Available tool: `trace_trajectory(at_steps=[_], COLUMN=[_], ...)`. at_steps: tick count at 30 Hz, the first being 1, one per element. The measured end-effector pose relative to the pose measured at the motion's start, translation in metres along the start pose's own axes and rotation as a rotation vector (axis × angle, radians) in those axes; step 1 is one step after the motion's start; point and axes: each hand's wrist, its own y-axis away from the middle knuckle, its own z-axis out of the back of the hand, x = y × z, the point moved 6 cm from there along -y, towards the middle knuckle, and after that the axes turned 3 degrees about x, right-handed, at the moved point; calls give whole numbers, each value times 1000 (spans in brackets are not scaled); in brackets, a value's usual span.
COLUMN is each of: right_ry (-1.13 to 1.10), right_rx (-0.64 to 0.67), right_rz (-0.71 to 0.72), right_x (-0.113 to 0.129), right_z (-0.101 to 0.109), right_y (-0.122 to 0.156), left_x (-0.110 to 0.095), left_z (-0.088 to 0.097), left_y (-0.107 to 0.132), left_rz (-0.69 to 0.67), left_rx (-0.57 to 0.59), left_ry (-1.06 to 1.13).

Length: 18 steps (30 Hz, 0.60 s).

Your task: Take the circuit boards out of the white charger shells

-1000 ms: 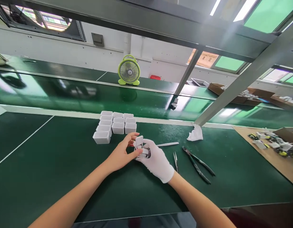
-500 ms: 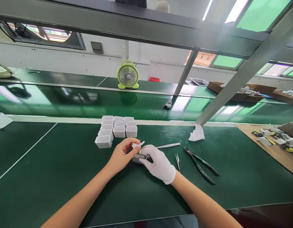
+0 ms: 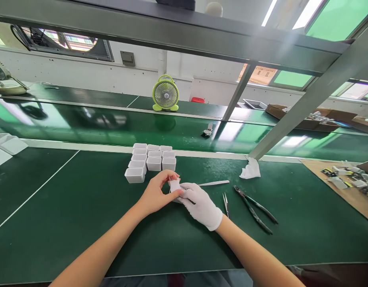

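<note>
My left hand (image 3: 158, 192) is bare and pinches a small white piece (image 3: 175, 185) between thumb and fingers. A white glove covers my right hand (image 3: 200, 205); its fingers are closed round a grey metal block (image 3: 175, 200), mostly hidden under both hands. The white piece is over the block; whether they touch I cannot tell. Beyond my left hand stand several white plastic boxes (image 3: 135, 174) in rows. A thin white strip (image 3: 215, 183) lies past my right hand. To its right are tweezers (image 3: 226, 204) and long-handled pliers (image 3: 255, 211).
A crumpled white cloth (image 3: 251, 169) lies by a slanted metal post (image 3: 303, 99). At the right, small parts (image 3: 348, 177) sit on cardboard. Across the green channel stand a green fan (image 3: 165, 95) and open cartons (image 3: 315, 119). A metal beam (image 3: 172, 34) crosses overhead.
In my left hand the white piece has turned so its flat face shows, and it now covers more of the grey block. My hands have drawn closer together. The whole view has shifted slightly.
</note>
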Motion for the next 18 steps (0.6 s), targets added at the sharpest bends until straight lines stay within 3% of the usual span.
trace_trajectory(at_steps=[3,7,11,14,18], right_ry=[-20,-43,8,75,50], right_rx=[-12,-39,22,19,-63], right_rz=[-46,-129,3,104,139], right_x=[-2,-6,1,7,15], right_z=[3,6,1,-1,8], right_y=[3,7,1,-1,4], left_x=[-7,-9,-7,-5,-8], left_z=[-3,-4,-5,-3,16], left_y=[1,2,2,3,6], left_rz=[-89,-96,-88,-124,-274], left_rx=[117,187,184,111,-193], left_ry=[-218,-289,-282,-214,-34])
